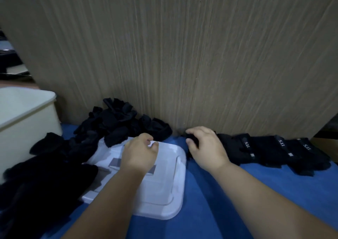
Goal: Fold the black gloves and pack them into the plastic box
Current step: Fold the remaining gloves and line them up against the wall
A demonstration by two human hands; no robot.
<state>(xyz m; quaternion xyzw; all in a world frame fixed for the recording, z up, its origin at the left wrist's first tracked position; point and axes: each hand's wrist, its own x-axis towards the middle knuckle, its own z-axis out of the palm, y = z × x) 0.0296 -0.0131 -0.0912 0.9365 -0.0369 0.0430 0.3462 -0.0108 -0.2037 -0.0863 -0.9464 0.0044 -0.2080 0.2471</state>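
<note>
— One wood-grain panel (182, 56) stood upright behind everything and filled most of the view. What lay under it?

— A blue cloth (219, 193) covered the work surface, running right up to the foot of the panel.

— And the plastic box (27, 114)?

— At the far left, cream-coloured, standing on the cloth. Its inside could not be seen from that angle. A loose heap of black gloves (45, 174) sprawled below and in front of it, spreading back along the panel's foot.

— Was there a cover anywhere?

— A white lid (164, 193) lay flat in the middle of the cloth, its left edge tucked under the heap.

— Any gloves already sorted?

— A row of flattened gloves (274, 151) lay on the right, overlapping one another, close to the panel.

— The hands, then.

— The left hand (140, 153) was over the far part of the lid, fingers curled, thumb and forefinger nearly meeting. Whether it pinched anything, I could not tell.

— And the other?

— The right hand (206, 147) was clenched round one black glove (192, 140) at the left end of the row, just beside the lid's corner.

— Anything smaller?

— Small white tags (246, 144) on the row's wrist straps, too blurred to read surely.
</note>
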